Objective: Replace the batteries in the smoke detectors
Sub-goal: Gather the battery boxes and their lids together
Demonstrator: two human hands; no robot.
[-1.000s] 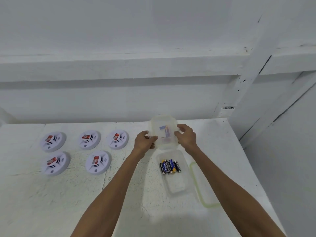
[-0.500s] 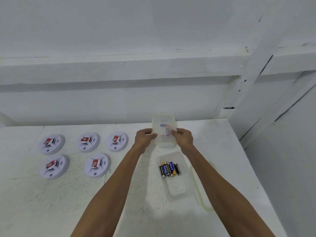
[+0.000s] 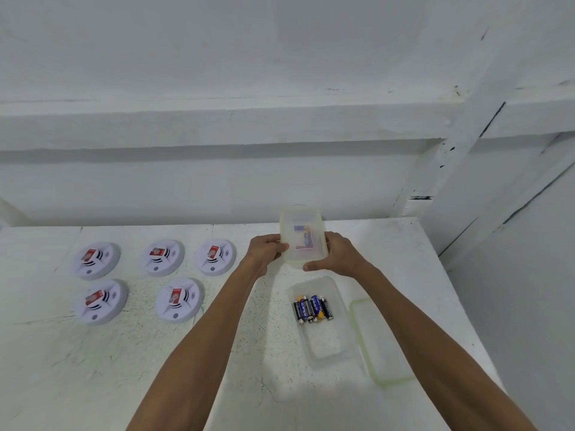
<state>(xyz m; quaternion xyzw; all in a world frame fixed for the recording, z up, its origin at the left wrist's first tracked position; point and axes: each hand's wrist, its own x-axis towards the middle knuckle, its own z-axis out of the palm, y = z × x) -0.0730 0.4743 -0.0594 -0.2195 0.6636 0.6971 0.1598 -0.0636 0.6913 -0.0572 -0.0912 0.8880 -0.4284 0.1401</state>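
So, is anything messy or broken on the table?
Nothing looks spilled or broken. The green-rimmed clear plastic lid lies off the open clear plastic box of batteries, beside it. The left hand and right hand hold a second clear plastic box.

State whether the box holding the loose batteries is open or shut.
Open: a lid lies beside the box, and the batteries sit uncovered.

The translucent rectangular plastic box (image 3: 303,239), far centre, is seen as frosted and matt. Smooth, faintly glossy plastic is shown by the round white smoke detectors (image 3: 179,301) on the left. The dark cylindrical batteries (image 3: 311,307) are wrapped in shiny film. The white painted tabletop (image 3: 62,368) is roughened and crazed.
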